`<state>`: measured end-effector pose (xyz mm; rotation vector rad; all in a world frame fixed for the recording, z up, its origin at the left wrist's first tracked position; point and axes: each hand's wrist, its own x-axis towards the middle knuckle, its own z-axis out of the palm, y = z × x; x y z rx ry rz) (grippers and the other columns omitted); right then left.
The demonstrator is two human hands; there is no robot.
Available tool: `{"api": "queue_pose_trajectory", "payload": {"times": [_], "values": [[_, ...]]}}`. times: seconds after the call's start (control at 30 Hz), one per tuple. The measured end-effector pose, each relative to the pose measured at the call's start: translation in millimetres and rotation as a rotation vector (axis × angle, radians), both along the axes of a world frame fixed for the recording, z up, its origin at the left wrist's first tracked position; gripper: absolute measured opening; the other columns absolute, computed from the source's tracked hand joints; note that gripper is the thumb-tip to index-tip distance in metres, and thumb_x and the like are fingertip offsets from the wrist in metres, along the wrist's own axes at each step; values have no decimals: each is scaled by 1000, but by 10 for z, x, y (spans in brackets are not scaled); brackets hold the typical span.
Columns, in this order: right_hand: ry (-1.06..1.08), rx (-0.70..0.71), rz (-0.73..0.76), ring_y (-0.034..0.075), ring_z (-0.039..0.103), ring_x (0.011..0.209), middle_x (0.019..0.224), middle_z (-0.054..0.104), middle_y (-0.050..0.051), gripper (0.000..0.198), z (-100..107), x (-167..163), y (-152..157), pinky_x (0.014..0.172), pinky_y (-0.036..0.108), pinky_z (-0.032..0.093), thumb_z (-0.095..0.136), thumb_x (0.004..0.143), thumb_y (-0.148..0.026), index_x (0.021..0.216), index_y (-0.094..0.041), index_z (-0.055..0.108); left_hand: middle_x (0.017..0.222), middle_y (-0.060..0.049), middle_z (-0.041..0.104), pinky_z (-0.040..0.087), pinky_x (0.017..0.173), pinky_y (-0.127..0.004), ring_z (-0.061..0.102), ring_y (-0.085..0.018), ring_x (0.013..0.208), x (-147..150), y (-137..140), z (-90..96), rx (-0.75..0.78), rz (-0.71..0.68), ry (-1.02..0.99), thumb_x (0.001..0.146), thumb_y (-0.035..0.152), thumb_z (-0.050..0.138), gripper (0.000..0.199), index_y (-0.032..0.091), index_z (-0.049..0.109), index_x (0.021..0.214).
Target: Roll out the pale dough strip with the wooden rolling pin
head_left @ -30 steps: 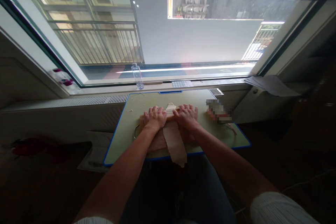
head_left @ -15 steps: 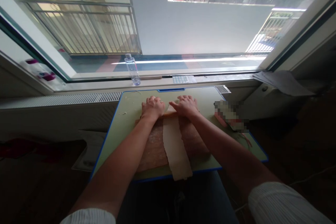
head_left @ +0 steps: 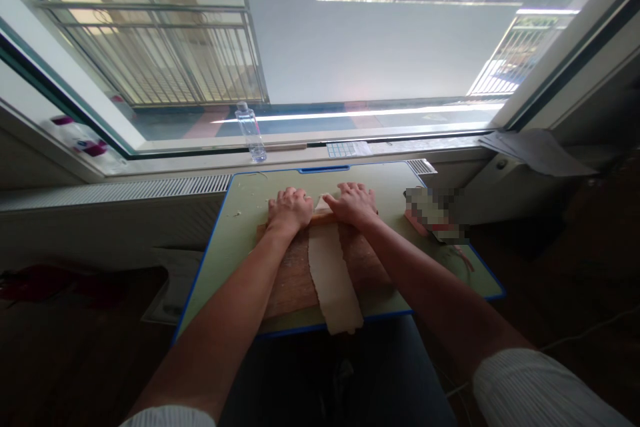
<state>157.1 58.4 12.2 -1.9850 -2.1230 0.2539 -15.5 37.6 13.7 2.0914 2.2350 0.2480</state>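
A wooden rolling pin (head_left: 324, 218) lies crosswise over a long strip of dough (head_left: 334, 273). My left hand (head_left: 290, 208) is curled over the pin's left part, and my right hand (head_left: 356, 203) presses on its right part with the thumb pointing inward. Only the middle of the pin shows plainly between them. Under the dough is a reddish-brown wooden board (head_left: 290, 277). The near end of the strip hangs past that board, over the table's front edge. Its pale far tip shows just beyond the pin, between my hands.
The small green table (head_left: 215, 260) has a blue rim and some dough scraps at the left. A blurred-out object (head_left: 436, 215) lies at its right. A clear bottle (head_left: 251, 133) stands on the windowsill, with another bottle (head_left: 83, 140) farther left and papers (head_left: 537, 152) at the right.
My left hand has shifted slightly toward me, and a little more of the dough's far tip shows. The whole view has tilted slightly. Both hands stay on the rolling pin.
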Motion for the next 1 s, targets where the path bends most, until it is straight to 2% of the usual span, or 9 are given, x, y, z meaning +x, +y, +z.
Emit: {"api": "queue_pose_trajectory", "payload": {"times": [0.2,0.3,0.43,0.63,0.73,0.8,0.9,1.0], "values": [[-80,122,-4,37,43,149,161,56,13,59,-61,59,-570,123,58,27,42,106,-58,151,-25,61,155,-8,62,38,119,-57,53,-33,141,58,-501,-95,66,-32,-7,107,59,32,53,35,70,135],[-75,135,33,37,34,156,168,49,10,58,-106,132,-890,126,60,21,39,109,-58,154,-27,59,153,-7,63,36,121,-53,53,-31,141,31,-840,-99,114,-130,-26,104,63,41,50,35,71,134],[-14,154,59,34,34,157,166,51,8,55,-134,223,-1179,128,58,18,38,110,-58,149,-27,61,134,-6,72,45,112,-45,60,-28,128,-65,-1196,-46,122,-248,-76,98,50,60,35,31,73,125],[22,161,137,32,45,147,151,64,12,47,-60,224,-1305,127,56,23,45,107,-57,131,-25,70,128,-4,74,46,111,-45,61,-28,125,-209,-1537,21,153,-264,-79,96,40,64,27,33,74,119],[-7,194,171,33,43,149,155,61,13,48,-35,179,-1350,127,58,23,45,107,-52,139,-23,67,129,-3,75,48,110,-43,63,-27,125,-221,-1656,19,126,-200,-100,97,46,62,27,34,75,118],[-44,197,169,35,37,154,161,55,13,53,-43,146,-1369,127,60,22,40,109,-51,149,-22,61,138,-4,72,47,113,-43,61,-27,130,-188,-1677,-7,127,-148,-95,102,50,54,35,33,74,125],[-91,215,148,38,31,157,167,48,13,58,-75,107,-1349,128,63,18,35,111,-53,156,-22,56,157,-6,62,38,123,-50,52,-29,146,-107,-1617,-76,157,-59,-21,107,51,43,47,32,68,142],[-110,236,139,39,33,156,167,49,14,61,-90,75,-1265,127,63,19,33,111,-56,156,-22,57,163,-8,56,33,126,-58,45,-34,153,-51,-1495,-140,187,3,53,108,51,40,52,30,65,148]]}}
